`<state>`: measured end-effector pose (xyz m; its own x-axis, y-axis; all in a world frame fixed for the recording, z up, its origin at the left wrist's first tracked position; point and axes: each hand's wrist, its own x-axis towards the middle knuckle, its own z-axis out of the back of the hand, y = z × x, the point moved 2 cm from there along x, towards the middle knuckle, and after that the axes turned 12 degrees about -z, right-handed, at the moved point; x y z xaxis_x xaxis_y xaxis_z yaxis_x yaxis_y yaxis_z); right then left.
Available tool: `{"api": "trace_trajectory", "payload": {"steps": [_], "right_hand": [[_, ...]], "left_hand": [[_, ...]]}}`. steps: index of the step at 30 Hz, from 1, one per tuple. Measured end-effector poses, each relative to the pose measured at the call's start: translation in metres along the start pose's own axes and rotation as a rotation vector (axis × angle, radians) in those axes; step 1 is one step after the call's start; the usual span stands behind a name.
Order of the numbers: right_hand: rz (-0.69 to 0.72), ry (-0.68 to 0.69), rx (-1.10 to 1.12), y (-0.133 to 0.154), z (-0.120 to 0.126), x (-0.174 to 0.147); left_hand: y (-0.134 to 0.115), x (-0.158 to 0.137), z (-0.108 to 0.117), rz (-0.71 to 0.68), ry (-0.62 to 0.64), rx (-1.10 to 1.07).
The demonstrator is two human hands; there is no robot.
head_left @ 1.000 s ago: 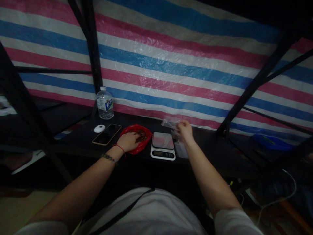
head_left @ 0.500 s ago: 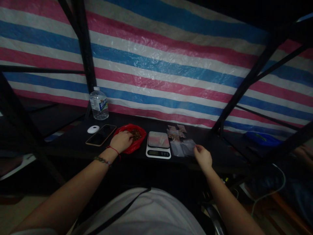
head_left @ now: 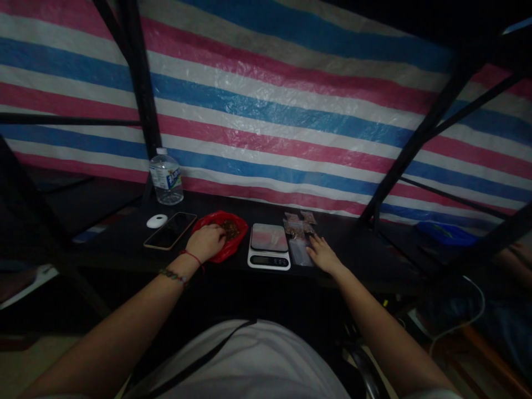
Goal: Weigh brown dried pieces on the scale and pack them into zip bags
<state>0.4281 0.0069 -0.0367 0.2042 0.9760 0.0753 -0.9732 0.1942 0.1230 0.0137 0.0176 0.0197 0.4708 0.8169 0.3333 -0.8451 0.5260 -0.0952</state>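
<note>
My left hand (head_left: 205, 242) rests in an open red plastic bag (head_left: 239, 244). Its fingers are curled together into small brown pieces (head_left: 230, 227), and the fingertips are partly hidden. To the right stands a white kitchen scale (head_left: 269, 247) with a pale, flat item on its pan; what that item is I cannot make out. My right hand (head_left: 323, 255) lies palm down with fingers apart, touching or just over the clear plastic bags (head_left: 300, 253) beside the scale. Behind them lie several small filled bags (head_left: 294, 228) holding brown bits.
On the left are a phone (head_left: 171, 230), a white round object (head_left: 157, 221) and a clear plastic bottle (head_left: 167, 180). Black metal posts (head_left: 143, 94) frame the black table, with a striped sheet (head_left: 266, 111) behind. A blue item (head_left: 444, 234) sits at far right, near another person's arm (head_left: 517, 260).
My right hand has moved left, from pinching the right edge of a clear bag to lying spread over the bags. My left hand stays in the red bag.
</note>
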Motion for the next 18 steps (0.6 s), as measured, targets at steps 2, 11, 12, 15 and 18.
{"api": "trace_trajectory", "payload": {"steps": [2,11,12,15,18], "right_hand": [[-0.055,0.099,-0.036,0.002,-0.008,-0.002],[0.007,-0.131,-0.060,-0.009,0.048,0.041],[0.025,-0.122,-0.047,-0.010,0.054,0.051],[0.031,0.016,0.086,-0.007,0.056,0.079],[0.056,0.136,0.254,0.002,0.044,0.095]], "left_hand": [[0.001,0.000,0.000,0.005,0.000,-0.005],[-0.003,-0.002,0.003,-0.058,-0.060,0.036],[-0.004,-0.002,0.005,-0.075,-0.086,0.037],[-0.006,-0.003,0.008,-0.101,-0.155,0.025],[-0.007,-0.002,0.009,-0.105,-0.180,0.005]]}}
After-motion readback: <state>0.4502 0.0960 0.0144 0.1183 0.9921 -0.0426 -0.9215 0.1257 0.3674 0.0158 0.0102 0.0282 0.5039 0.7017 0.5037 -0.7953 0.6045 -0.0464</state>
